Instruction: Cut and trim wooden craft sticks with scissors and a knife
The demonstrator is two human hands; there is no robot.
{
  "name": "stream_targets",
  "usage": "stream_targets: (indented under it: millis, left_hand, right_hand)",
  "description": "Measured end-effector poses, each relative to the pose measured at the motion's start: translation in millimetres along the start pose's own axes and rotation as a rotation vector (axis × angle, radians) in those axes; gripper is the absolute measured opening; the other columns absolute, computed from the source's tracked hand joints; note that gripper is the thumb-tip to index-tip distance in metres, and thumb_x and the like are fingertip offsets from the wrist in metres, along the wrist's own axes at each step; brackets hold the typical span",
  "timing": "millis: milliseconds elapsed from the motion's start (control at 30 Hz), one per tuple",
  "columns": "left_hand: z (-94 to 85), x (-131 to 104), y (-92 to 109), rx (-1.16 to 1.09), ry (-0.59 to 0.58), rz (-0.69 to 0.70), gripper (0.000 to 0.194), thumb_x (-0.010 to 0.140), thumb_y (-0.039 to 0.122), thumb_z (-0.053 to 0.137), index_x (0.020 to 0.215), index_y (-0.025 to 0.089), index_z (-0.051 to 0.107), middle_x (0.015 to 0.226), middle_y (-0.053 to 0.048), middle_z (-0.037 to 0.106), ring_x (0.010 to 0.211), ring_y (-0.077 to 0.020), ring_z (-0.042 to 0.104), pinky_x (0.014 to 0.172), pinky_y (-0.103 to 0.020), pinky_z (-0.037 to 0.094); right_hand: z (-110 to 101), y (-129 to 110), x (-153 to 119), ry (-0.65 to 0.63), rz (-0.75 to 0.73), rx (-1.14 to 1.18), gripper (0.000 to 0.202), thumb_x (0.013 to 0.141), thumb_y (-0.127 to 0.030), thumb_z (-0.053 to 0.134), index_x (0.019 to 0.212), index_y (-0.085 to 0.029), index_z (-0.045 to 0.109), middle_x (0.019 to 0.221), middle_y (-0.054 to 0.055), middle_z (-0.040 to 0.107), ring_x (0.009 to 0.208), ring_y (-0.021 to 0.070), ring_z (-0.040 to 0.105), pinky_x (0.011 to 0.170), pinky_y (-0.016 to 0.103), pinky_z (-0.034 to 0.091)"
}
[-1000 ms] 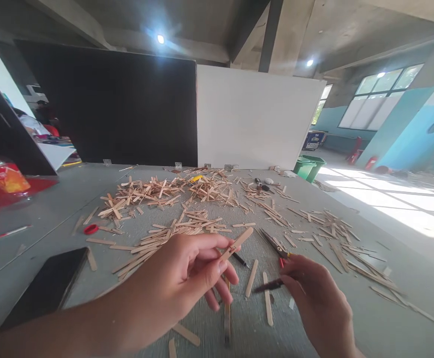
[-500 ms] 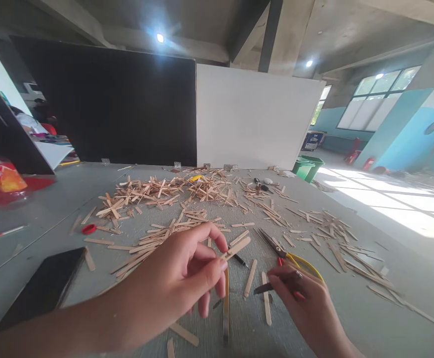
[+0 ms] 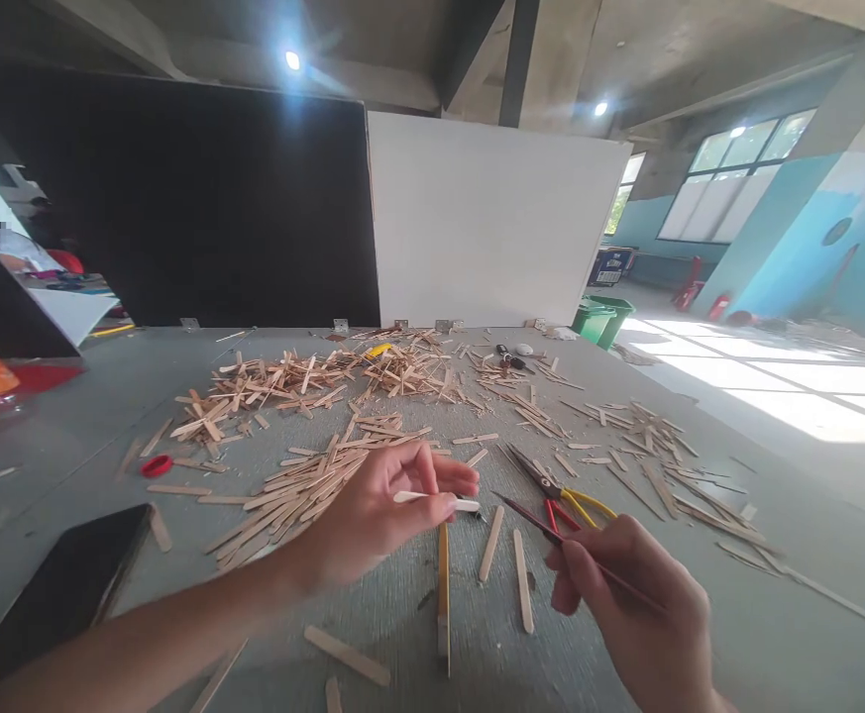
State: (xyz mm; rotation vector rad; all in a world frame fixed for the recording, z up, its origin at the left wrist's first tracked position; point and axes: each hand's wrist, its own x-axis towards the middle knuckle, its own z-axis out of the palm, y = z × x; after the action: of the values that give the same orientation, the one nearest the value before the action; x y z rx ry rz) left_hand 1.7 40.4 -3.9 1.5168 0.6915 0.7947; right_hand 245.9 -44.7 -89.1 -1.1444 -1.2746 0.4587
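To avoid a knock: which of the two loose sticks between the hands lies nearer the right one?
The right stick, just left of the right hand; the other stick lies farther left.

"What does your bench carry?"

"Over on your left, a black phone lies flat, with a red ring beyond it. Across the middle and far side you have tangled wooden sticks, and a yellow object sits among them."

"And nearer you?"

"Two loose sticks lie near each other, just right of a narrow yellow strip. Beyond them, on your right, are scissors with yellow handles."

"Anything farther back?"

"A white oval object, beside small black items you'd struggle to identify."
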Motion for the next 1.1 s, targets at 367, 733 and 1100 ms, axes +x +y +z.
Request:
stream_targets:
  millis: [367, 733, 1100]
  left_hand:
    - [25.3, 9.6, -77.2, -0.168, 0.041, -0.251, 0.042, 0.099, 0.062, 0.059, 0.1, 0.023, 0.046, 0.074, 0.003, 0.064, 0.051, -0.0166, 0.069, 0.035, -0.02, 0.047]
    - [35.9, -0.4, -87.7, -0.012, 0.005, -0.283, 0.033, 0.099, 0.05, 0.061, 0.112, 0.02, 0.055, 0.076, 0.002, 0.066, 0.055, -0.0157, 0.069, 0.041, -0.019, 0.049]
    - [36.9, -6.2, -84.9, 0.034, -0.016, -0.304, 0.041, 0.102, 0.047, 0.059, 0.131, 0.018, 0.058, 0.078, 0.001, 0.068, 0.059, -0.0153, 0.068, 0.049, -0.022, 0.051]
  right_hand:
    - [0.4, 14.0, -1.9, -0.297, -0.122, -0.059, 0.011, 0.103, -0.021, 0.061, 0.107, -0.023, 0.071, 0.068, -0.001, 0.071, 0.053, 0.0131, 0.067, 0.05, 0.021, 0.055]
    - [6.4, 13.8, -6.2, -0.43, -0.31, -0.192, 0.024, 0.1, -0.014, 0.064, 0.121, -0.023, 0.069, 0.08, 0.002, 0.071, 0.06, 0.0134, 0.065, 0.055, 0.024, 0.055]
    - [6.0, 10.8, -7.5, -0.582, -0.422, -0.236, 0.056, 0.105, -0.011, 0.056, 0.157, -0.028, 0.046, 0.102, 0.008, 0.074, 0.079, 0.0168, 0.074, 0.063, 0.027, 0.06]
